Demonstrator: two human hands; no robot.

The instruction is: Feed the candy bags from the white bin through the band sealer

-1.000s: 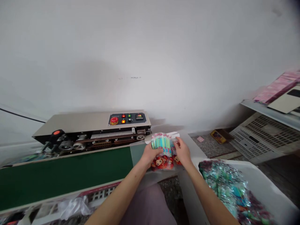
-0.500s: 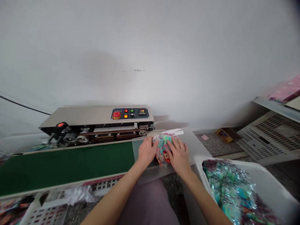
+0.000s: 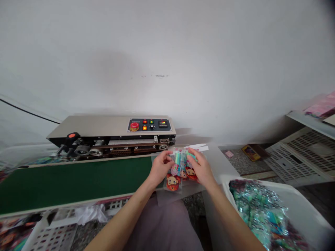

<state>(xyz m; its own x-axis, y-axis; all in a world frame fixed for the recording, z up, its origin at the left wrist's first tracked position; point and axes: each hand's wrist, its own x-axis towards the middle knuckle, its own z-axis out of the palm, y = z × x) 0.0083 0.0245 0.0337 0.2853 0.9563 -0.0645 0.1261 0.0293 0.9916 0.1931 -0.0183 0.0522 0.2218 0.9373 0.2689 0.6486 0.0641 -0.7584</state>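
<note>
The machine point(image 3: 112, 126) stands along the far edge of the belt point(image 3: 78, 184), before the wall point(image 3: 167, 52). Past the belt's right end, packets point(image 3: 173, 181) sit between left hand point(image 3: 159, 169) and right hand point(image 3: 202, 168) over the left part of the work surface point(image 3: 222, 166), paper strips point(image 3: 200, 147) behind them toward the far edge. Off the surface's near right corner, a tub point(image 3: 300, 209) holds more packets point(image 3: 259, 209); beyond it, a small box point(image 3: 252, 153) lies left of a crate point(image 3: 285, 157) below a shelf point(image 3: 311, 122).

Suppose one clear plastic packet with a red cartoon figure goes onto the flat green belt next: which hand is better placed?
Probably the left hand: it is at the leftmost packet and nearer the green belt; the right hand is farther over, at other packets.
</note>
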